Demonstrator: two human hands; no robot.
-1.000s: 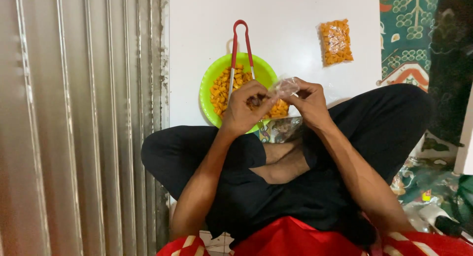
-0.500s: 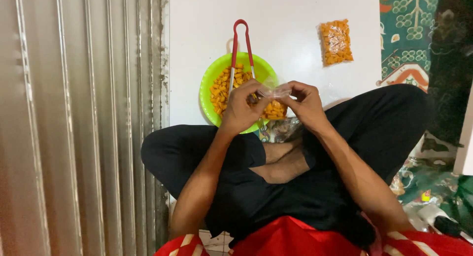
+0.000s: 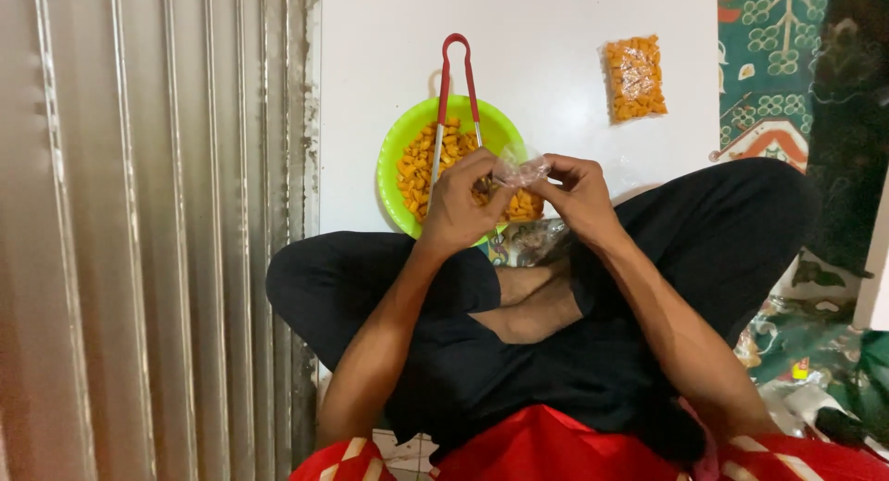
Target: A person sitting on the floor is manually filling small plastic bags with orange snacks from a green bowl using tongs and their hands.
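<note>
I sit cross-legged on the floor. My left hand [image 3: 458, 206] and my right hand [image 3: 582, 197] both pinch a small clear plastic bag [image 3: 521, 170] between their fingertips, held just above the near rim of a lime-green bowl [image 3: 396, 157]. Orange snack pieces [image 3: 426, 162] fill the bowl. Red-handled metal tongs [image 3: 457, 83] lie across the bowl, their looped end pointing away from me. The bag looks empty and crumpled.
A filled, sealed bag of the orange snacks [image 3: 634, 77] lies on the white floor at the upper right. More clear bags [image 3: 530, 240] rest by my feet. A corrugated metal shutter [image 3: 148, 231] runs along the left. A green patterned mat [image 3: 769, 64] lies at right.
Both hands have drawn closer together and the bag has been lowered slightly from the right hand's side to between the fingertips. Bowl, tongs and sealed bag have not moved.
</note>
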